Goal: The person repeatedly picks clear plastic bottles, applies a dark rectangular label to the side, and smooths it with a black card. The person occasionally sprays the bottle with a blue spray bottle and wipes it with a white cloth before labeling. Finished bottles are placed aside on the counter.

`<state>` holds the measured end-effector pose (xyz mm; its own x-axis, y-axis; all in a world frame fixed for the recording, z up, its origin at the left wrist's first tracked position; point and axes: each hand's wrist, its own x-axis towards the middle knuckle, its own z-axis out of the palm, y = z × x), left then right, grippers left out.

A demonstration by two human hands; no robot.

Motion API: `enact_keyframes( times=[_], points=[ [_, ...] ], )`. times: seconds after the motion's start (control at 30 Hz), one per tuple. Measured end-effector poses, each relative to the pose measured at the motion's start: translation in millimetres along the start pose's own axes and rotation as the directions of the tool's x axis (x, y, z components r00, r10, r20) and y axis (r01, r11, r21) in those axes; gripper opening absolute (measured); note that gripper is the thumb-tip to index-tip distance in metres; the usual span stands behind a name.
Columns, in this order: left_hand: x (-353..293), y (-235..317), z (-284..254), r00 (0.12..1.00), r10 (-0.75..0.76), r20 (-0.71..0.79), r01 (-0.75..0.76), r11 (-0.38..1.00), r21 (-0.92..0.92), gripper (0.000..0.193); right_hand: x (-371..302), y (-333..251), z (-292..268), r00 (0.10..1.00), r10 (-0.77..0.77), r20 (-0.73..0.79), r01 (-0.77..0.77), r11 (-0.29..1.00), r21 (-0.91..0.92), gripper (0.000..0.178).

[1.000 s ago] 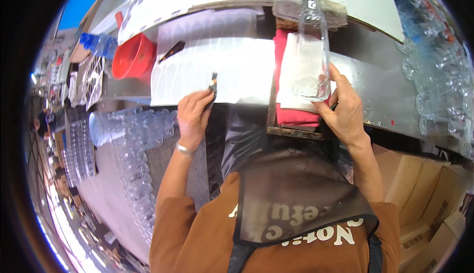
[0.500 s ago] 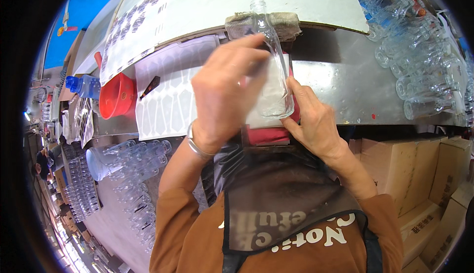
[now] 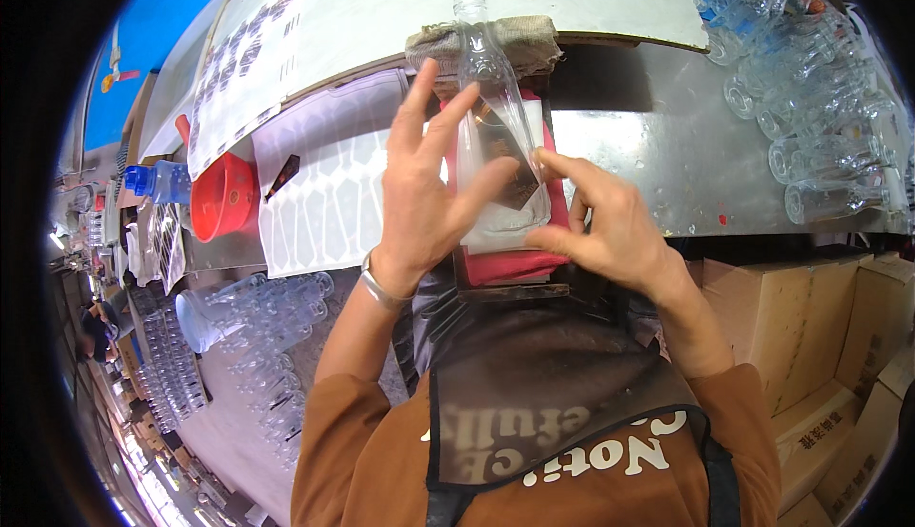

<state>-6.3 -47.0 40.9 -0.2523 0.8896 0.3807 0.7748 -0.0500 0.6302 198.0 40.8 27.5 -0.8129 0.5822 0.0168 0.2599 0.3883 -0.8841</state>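
Note:
A clear glass bottle (image 3: 482,54) lies on its back in front of me, its neck pointing away and resting on a rolled cloth (image 3: 534,39). A dark, long pointed decal (image 3: 521,187) shows on its body. My left hand (image 3: 424,189) is at the bottle's left side, fingers spread, with the thumb over the decal; whether it touches is unclear. My right hand (image 3: 610,222) holds the bottle's right edge, index finger on the side and thumb by the base corner. Under the bottle are white padding and a red cloth (image 3: 510,266).
Left of the bottle lies a sheet of pale decal shapes (image 3: 329,203) with one dark decal (image 3: 283,175) on it. Beyond are a red tub (image 3: 223,198) and a blue-capped bottle (image 3: 164,183). Many glass bottles (image 3: 820,170) lie at right, above cardboard boxes (image 3: 777,327).
My left hand has drawn back left from over the bottle and spread its fingers, uncovering the dark decal. My right hand stays at the bottle's lower right edge.

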Motion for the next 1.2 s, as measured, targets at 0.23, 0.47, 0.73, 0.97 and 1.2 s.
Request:
enact_keyframes(
  times=[0.23, 0.47, 0.73, 0.97, 1.2],
  points=[
    [7, -22, 6, 0.982, 0.171, 0.086, -0.179, 0.979, 0.096, 0.07, 29, 1, 6, 0.989, 0.141, -0.047, -0.123, 0.952, 0.279, 0.054],
    [32, -26, -2, 0.945, 0.262, 0.197, -0.305, 0.923, 0.236, 0.07, 29, 3, 17, 0.983, 0.098, -0.157, -0.064, 0.977, 0.205, 0.051],
    [24, -23, 3, 0.962, 0.226, 0.151, -0.25, 0.954, 0.165, 0.069, 26, 3, 16, 0.986, 0.105, -0.132, -0.071, 0.967, 0.244, 0.049],
    [20, -24, 3, 0.978, 0.197, 0.068, -0.2, 0.979, 0.041, 0.068, 27, 3, 12, 0.99, 0.107, -0.095, -0.074, 0.949, 0.308, 0.05],
    [18, -28, 7, 0.977, 0.205, 0.054, -0.208, 0.975, 0.076, 0.067, 27, 4, 16, 0.988, 0.089, -0.125, -0.058, 0.97, 0.237, 0.053]
  ],
)
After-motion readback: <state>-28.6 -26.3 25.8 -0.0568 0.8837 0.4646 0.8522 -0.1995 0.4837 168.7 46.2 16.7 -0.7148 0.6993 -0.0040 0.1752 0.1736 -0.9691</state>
